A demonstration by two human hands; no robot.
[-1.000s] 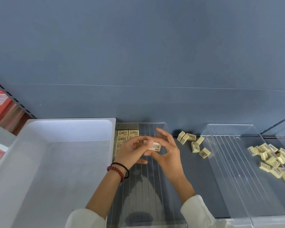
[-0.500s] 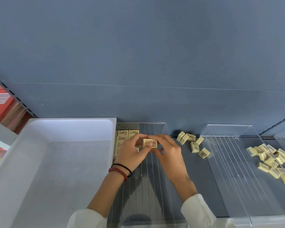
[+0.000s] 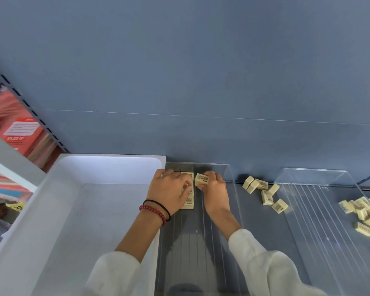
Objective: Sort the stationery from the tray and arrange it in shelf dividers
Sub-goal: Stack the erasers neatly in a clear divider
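Observation:
A small cream eraser [image 3: 201,179] is pinched in my right hand [image 3: 214,190] at the far end of the clear shelf divider [image 3: 233,189]. It sits just right of a neat row of cream erasers [image 3: 188,204] laid along the divider's left side. My left hand [image 3: 169,190] rests on that row with its fingers laid over the erasers, hiding most of them. The white tray [image 3: 107,161] stands to the left, its inside bare.
Several loose erasers [image 3: 264,192] lie on the blue shelf between the dividers. A second clear divider [image 3: 308,176] at the right holds a heap of erasers [image 3: 365,214]. Red booklets [image 3: 19,133] fill the neighbouring shelf at far left. The blue back wall rises close behind.
Both hands have moved forward and down to the divider's far end. The eraher held between both hands is now in my right hand alone, and my left hand has dropped onto the row.

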